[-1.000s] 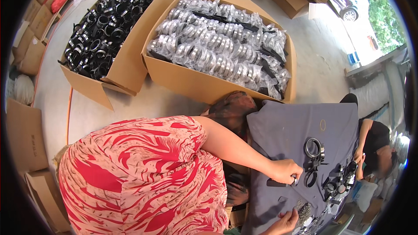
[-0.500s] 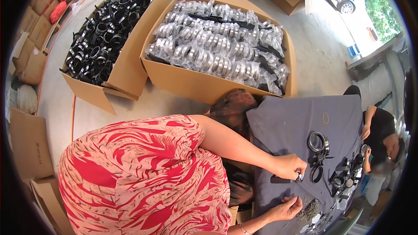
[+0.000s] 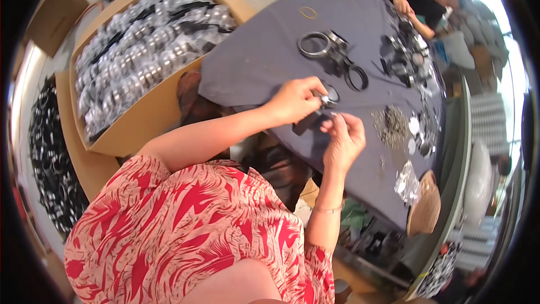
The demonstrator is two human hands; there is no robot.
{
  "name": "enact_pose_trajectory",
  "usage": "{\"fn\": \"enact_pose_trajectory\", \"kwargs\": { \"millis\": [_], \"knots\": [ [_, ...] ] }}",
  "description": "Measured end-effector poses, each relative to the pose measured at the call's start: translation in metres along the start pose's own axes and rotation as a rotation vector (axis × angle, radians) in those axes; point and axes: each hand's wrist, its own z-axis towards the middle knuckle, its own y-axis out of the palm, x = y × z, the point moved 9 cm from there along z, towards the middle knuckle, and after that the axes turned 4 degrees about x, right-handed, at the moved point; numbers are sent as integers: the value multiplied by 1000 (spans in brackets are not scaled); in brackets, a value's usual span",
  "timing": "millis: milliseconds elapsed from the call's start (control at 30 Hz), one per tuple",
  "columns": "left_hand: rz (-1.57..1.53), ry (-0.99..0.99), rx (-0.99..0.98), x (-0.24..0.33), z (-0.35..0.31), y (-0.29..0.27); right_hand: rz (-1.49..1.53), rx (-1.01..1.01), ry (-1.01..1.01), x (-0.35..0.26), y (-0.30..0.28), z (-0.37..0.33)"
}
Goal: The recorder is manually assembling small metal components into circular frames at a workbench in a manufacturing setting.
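My left hand is closed on a small round part with a dark rim and a bright silvery piece at the fingertips. A flat black bar extends below these fingers, over the cloth; whether it joins the round part is hard to see. Close beside it, my right hand is raised with thumb and fingers pinched, a tiny pale thing at the tips too small to name. Beyond my hands, several black ring-shaped parts lie together on the grey cloth-covered table.
Right of my hands is a heap of small dark metal bits, with pale discs beside it. More black parts lie near a co-worker's hands. A carton of bagged rings stands left; a straw hat hangs at the table corner.
The view has swung toward the table, which now sits more central. My right hand has come up beside my left hand. The left hand stays closed on the round part.
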Motion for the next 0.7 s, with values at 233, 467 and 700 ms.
{"fn": "enact_pose_trajectory", "kwargs": {
  "millis": [233,467,700],
  "knots": [
    [51,-19,-31,-2,3,7,95,42,33,17,2,9],
    [52,1,-25,-2,2,4,-13,41,47,19,3,9],
    [57,7,-28,-3,2,2,-146,60,12,15,3,5]
  ]
}}
